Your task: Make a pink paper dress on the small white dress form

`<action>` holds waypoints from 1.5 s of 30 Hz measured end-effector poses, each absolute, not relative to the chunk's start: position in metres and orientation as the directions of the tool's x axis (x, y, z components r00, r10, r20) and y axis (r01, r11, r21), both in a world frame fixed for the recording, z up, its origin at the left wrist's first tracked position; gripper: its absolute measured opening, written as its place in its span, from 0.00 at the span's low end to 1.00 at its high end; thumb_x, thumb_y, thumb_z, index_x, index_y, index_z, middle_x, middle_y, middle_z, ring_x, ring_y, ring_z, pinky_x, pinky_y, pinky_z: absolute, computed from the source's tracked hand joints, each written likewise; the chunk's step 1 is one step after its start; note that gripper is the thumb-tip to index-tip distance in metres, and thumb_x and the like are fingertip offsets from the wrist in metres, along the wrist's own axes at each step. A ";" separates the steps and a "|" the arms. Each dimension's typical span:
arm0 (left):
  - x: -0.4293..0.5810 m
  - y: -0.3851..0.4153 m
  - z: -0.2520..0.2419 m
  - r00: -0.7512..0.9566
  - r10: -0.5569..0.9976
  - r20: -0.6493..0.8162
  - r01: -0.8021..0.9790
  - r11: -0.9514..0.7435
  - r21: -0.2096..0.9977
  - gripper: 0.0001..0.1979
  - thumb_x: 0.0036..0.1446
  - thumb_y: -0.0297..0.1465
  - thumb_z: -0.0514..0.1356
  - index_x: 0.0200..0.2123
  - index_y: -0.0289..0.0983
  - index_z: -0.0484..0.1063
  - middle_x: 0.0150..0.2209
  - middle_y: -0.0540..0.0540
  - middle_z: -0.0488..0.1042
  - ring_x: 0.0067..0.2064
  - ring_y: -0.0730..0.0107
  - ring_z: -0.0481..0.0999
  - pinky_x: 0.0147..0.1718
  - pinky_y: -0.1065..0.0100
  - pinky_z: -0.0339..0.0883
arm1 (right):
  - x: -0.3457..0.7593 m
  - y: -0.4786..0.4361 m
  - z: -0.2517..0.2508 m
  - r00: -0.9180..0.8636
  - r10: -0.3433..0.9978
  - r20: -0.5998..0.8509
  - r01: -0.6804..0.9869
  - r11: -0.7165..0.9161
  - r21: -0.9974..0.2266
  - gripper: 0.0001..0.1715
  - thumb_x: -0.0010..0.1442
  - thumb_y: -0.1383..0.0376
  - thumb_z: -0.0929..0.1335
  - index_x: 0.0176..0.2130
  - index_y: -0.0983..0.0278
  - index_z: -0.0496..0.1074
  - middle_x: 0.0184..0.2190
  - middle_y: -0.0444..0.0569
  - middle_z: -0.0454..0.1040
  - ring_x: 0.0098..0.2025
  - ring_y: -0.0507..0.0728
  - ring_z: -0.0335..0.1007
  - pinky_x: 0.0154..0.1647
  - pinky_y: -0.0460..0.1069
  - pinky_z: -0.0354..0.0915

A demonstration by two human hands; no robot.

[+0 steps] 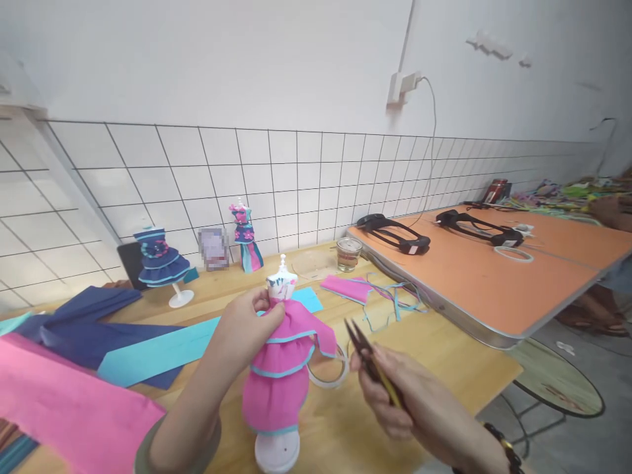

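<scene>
A small white mannequin [282, 280] on a round base stands at the near edge of the wooden table [444, 355], wearing a pink paper dress [281, 375] with teal trim. My left hand [247, 326] pinches the pink paper at the dress's shoulder. My right hand [395, 395] is closed round small thread snips [368, 359] with a yellow handle, blades pointing at the dress. A clear tape roll [332, 380] lies just behind the dress.
Pink [64, 408], navy [83, 329] and teal [162, 352] paper sheets cover the left. Two dressed mannequins [160, 263] [245, 237] stand by the tiled wall. A glass jar [348, 254], paper scraps [375, 296] and an orange folding table [494, 283] with black headbands sit right.
</scene>
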State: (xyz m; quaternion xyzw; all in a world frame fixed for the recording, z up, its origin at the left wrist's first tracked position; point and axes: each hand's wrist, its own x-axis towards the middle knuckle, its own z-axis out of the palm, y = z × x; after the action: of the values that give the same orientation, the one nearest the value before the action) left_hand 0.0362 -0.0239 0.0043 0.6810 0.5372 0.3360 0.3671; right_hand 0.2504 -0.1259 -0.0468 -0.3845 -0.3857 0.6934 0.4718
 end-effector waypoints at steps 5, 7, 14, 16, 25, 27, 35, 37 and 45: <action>0.029 -0.021 0.010 0.108 0.993 0.038 0.550 -0.091 0.830 0.12 0.48 0.36 0.57 0.34 0.37 0.73 0.30 0.49 0.77 0.31 0.64 0.74 0.28 0.70 0.59 | 0.210 -0.129 -0.045 -0.428 0.874 -0.230 -0.424 -0.419 -0.803 0.23 0.59 0.47 0.63 0.36 0.64 0.66 0.19 0.36 0.59 0.11 0.41 0.44 0.09 0.38 0.52; 0.027 -0.020 0.010 0.100 0.995 0.031 0.534 -0.080 0.842 0.12 0.46 0.36 0.57 0.33 0.36 0.73 0.27 0.50 0.76 0.29 0.65 0.73 0.27 0.70 0.59 | 0.202 -0.127 -0.042 -0.437 0.866 -0.243 -0.436 -0.440 -0.785 0.25 0.58 0.45 0.63 0.35 0.64 0.66 0.17 0.36 0.60 0.10 0.41 0.45 0.08 0.38 0.54; 0.026 -0.018 0.007 0.071 0.994 0.081 0.486 -0.106 0.868 0.09 0.42 0.35 0.58 0.26 0.36 0.72 0.20 0.52 0.71 0.24 0.68 0.69 0.22 0.72 0.58 | 0.190 -0.115 -0.036 -0.411 0.870 -0.272 -0.470 -0.458 -0.755 0.24 0.63 0.48 0.59 0.34 0.65 0.67 0.15 0.37 0.60 0.09 0.42 0.47 0.07 0.39 0.58; 0.027 -0.020 0.008 0.070 0.993 0.097 0.493 -0.119 0.862 0.08 0.42 0.35 0.58 0.25 0.36 0.71 0.19 0.53 0.70 0.23 0.69 0.68 0.22 0.72 0.57 | 0.188 -0.114 -0.036 -0.424 0.867 -0.261 -0.474 -0.458 -0.752 0.23 0.64 0.50 0.58 0.33 0.65 0.67 0.15 0.37 0.60 0.09 0.42 0.48 0.08 0.39 0.60; 0.028 -0.021 0.012 0.053 0.994 0.093 0.545 -0.107 0.832 0.09 0.44 0.37 0.57 0.22 0.37 0.66 0.17 0.55 0.64 0.22 0.73 0.63 0.21 0.73 0.52 | 0.185 -0.113 -0.034 -0.452 0.869 -0.201 -0.509 -0.437 -0.742 0.22 0.64 0.51 0.59 0.33 0.66 0.67 0.14 0.37 0.61 0.09 0.42 0.49 0.08 0.40 0.62; 0.030 -0.022 0.013 0.043 0.995 0.086 0.575 -0.096 0.813 0.10 0.45 0.38 0.56 0.20 0.38 0.62 0.16 0.56 0.60 0.21 0.75 0.60 0.20 0.73 0.50 | 0.185 -0.112 -0.035 -0.441 0.875 -0.200 -0.517 -0.429 -0.741 0.22 0.64 0.51 0.58 0.34 0.66 0.67 0.14 0.37 0.61 0.09 0.42 0.49 0.09 0.40 0.63; 0.036 -0.026 0.008 0.073 0.990 0.124 0.581 -0.144 0.801 0.10 0.49 0.38 0.55 0.25 0.38 0.65 0.24 0.53 0.72 0.29 0.68 0.71 0.26 0.72 0.57 | 0.182 -0.108 -0.034 -0.398 0.894 -0.207 -0.503 -0.401 -0.766 0.22 0.63 0.50 0.59 0.35 0.66 0.67 0.14 0.37 0.61 0.09 0.43 0.49 0.09 0.41 0.63; 0.037 -0.026 0.007 0.086 0.988 0.129 0.564 -0.154 0.811 0.09 0.50 0.38 0.55 0.29 0.38 0.68 0.30 0.50 0.76 0.34 0.65 0.74 0.29 0.70 0.60 | 0.182 -0.107 -0.034 -0.383 0.900 -0.208 -0.497 -0.391 -0.775 0.22 0.62 0.50 0.60 0.35 0.66 0.67 0.14 0.36 0.60 0.09 0.43 0.49 0.09 0.41 0.63; 0.035 -0.032 0.016 0.016 0.989 0.145 0.593 -0.126 0.795 0.10 0.48 0.37 0.56 0.31 0.38 0.71 0.29 0.49 0.77 0.32 0.63 0.74 0.28 0.70 0.59 | 0.182 -0.107 -0.038 -0.361 0.912 -0.196 -0.473 -0.360 -0.804 0.22 0.61 0.49 0.61 0.35 0.66 0.66 0.15 0.36 0.60 0.09 0.42 0.48 0.09 0.40 0.62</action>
State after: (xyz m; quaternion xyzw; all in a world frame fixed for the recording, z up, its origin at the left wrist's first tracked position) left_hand 0.0350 -0.0315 0.0159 0.6577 0.6016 0.3609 0.2744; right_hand 0.1823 -0.1069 -0.0382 -0.3312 -0.3315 0.7552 0.4583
